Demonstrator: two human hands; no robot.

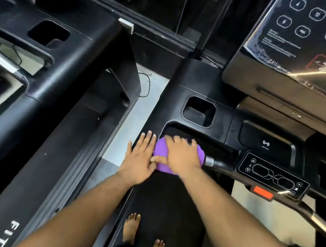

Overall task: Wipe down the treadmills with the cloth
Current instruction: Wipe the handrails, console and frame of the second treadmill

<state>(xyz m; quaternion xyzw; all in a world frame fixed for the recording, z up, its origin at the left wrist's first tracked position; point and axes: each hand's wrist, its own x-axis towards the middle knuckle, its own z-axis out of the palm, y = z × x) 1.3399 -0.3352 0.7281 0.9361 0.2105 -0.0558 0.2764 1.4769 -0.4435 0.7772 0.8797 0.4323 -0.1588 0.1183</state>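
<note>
A purple cloth (161, 154) lies over the left handrail of the black treadmill (201, 80) I stand on. My right hand (180, 155) lies flat on top of the cloth with fingers spread, pressing it down. My left hand (140, 157) rests beside it on the left, fingers straight, its thumb touching the cloth's edge. Most of the cloth is hidden under my right hand.
A handrail control panel (273, 176) with a red safety tab (263, 192) sits to the right. The console screen (314, 39) rises at the upper right, above a cup recess (199, 111). A second treadmill (58, 93) stands on the left. My bare feet (143, 236) are on the belt.
</note>
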